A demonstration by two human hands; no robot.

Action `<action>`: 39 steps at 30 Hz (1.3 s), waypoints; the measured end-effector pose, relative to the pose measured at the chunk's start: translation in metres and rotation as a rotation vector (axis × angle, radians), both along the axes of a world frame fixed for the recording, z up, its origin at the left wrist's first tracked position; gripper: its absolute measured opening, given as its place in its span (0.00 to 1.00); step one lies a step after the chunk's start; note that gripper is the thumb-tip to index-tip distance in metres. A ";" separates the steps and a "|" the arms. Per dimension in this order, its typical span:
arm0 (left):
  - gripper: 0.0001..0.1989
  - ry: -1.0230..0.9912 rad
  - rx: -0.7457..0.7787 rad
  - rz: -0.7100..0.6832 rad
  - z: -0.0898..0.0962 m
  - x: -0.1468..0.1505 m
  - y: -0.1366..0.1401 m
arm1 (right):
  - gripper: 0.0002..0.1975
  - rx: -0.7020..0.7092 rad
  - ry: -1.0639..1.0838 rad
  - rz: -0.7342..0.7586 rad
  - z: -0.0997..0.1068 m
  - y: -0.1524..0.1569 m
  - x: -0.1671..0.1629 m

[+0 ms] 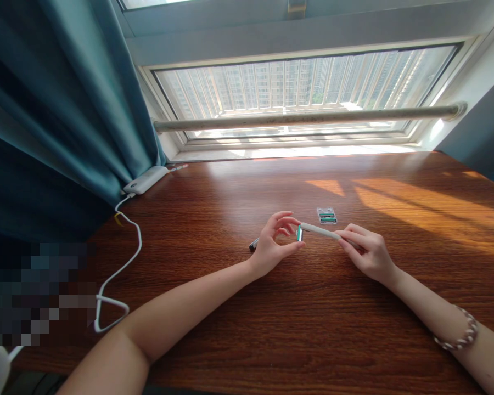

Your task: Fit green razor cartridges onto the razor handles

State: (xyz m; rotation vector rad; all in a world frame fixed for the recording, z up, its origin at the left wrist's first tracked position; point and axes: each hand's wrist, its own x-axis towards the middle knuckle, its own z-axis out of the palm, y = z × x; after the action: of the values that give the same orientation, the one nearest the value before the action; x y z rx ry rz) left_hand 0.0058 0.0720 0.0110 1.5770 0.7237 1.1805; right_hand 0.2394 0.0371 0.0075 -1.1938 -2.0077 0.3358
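In the middle of the head view, my left hand [275, 244] pinches a small green-and-white razor blade cartridge [299, 233] by its two ends, between thumb and fingertips. My right hand [364, 249] grips a pale razor handle [321, 230] near its lower end. The handle's top meets the cartridge's upper part; whether the two are locked together I cannot tell. Just beyond lies a clear plastic case [326, 215] with green-edged cartridges in it. Partly hidden behind my left hand is a dark-ended object [253, 244] on the table.
The brown wooden table [230, 340] reaches to a window with a horizontal rail [313, 117]. A white box-shaped device [148, 180] with a white cable [138, 241] lies by the blue curtain [78, 82] on the left. Sunlight falls across the table's right side.
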 end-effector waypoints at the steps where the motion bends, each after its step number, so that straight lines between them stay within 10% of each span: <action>1: 0.29 0.002 0.004 0.000 0.000 0.000 0.000 | 0.10 -0.012 -0.010 0.027 0.001 -0.001 0.000; 18: 0.29 0.109 0.096 0.063 -0.005 0.000 0.000 | 0.12 0.088 -0.214 0.014 -0.001 -0.003 0.001; 23: 0.30 0.135 0.124 0.071 -0.006 -0.001 0.000 | 0.12 0.149 -0.222 -0.190 -0.003 -0.001 0.002; 28: 0.30 0.148 0.130 0.059 -0.006 -0.001 0.000 | 0.13 0.126 -0.267 -0.049 -0.003 -0.003 0.001; 33: 0.30 0.123 0.135 0.043 -0.005 -0.001 0.001 | 0.12 0.131 -0.195 -0.261 0.000 -0.002 -0.003; 39: 0.29 0.116 0.104 -0.055 -0.002 0.000 -0.001 | 0.18 -0.551 0.464 -0.032 0.009 -0.011 -0.023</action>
State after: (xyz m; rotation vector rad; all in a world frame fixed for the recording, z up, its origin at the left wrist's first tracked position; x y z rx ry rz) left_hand 0.0053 0.0714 0.0091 1.7528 0.6983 1.1083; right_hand 0.2163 0.0262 0.0165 -1.3162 -1.5271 1.0960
